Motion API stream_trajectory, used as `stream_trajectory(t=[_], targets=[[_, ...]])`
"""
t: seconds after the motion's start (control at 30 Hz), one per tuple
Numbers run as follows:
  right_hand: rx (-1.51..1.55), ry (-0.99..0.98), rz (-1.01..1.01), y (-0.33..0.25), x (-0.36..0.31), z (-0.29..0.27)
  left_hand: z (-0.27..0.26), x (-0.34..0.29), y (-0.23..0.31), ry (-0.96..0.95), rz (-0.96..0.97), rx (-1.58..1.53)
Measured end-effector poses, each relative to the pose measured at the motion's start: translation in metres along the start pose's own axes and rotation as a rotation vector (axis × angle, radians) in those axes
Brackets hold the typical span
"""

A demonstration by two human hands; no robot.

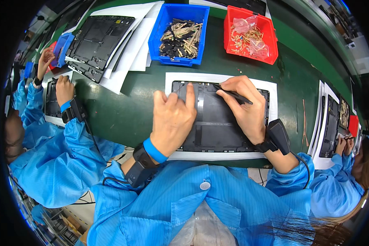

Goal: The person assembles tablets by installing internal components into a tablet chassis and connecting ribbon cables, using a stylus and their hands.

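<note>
A black flat device cover (215, 137), like a tablet or laptop back shell, lies on a white sheet (272, 87) in front of me. My left hand (173, 119) rests over its left part. The index finger is stretched to the cover's far edge, the other fingers partly curled, and nothing shows in the hand. My right hand (246, 106) pinches slim black tweezers (238, 96), tilted with the tip at the far edge near the middle. Small light pieces sit along that edge. What the tip touches is too small to tell.
Beyond the cover stand a blue bin (174, 60) of black and tan strips and a red bin (250, 58) with small parts and clear plastic bags. Stacked black covers (96, 41) with white sheets lie at far left. Co-workers in blue (61, 160) work on both sides.
</note>
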State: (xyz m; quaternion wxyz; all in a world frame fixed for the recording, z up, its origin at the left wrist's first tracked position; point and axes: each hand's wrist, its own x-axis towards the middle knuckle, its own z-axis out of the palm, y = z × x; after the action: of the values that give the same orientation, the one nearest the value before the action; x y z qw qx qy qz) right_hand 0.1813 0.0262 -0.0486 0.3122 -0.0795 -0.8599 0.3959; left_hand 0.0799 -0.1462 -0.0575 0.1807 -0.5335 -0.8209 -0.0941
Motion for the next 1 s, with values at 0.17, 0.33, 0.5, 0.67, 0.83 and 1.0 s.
stream_trajectory(t=[0.17,0.33,0.5,0.67,0.83,1.0], targets=[[-0.042,0.012,-0.061,0.003,-0.001,-0.001,0.001,0.004,-0.003,-0.004,0.020,0.023],[-0.015,0.011,-0.051,0.002,0.000,-0.001,-0.003,0.007,-0.008,0.019,0.043,-0.053],[-0.002,0.014,-0.058,-0.001,-0.001,-0.002,-0.007,0.039,-0.025,0.034,0.077,-0.398],[-0.309,-0.220,-0.260,-0.001,-0.015,-0.004,0.022,0.062,-0.024,0.015,0.189,-0.805],[-0.441,-0.234,-0.423,-0.002,-0.015,-0.002,0.032,0.068,-0.027,-0.031,0.255,-0.791],[-0.469,-0.232,-0.446,0.000,-0.015,-0.003,0.030,0.081,-0.038,-0.143,0.418,-0.850]])
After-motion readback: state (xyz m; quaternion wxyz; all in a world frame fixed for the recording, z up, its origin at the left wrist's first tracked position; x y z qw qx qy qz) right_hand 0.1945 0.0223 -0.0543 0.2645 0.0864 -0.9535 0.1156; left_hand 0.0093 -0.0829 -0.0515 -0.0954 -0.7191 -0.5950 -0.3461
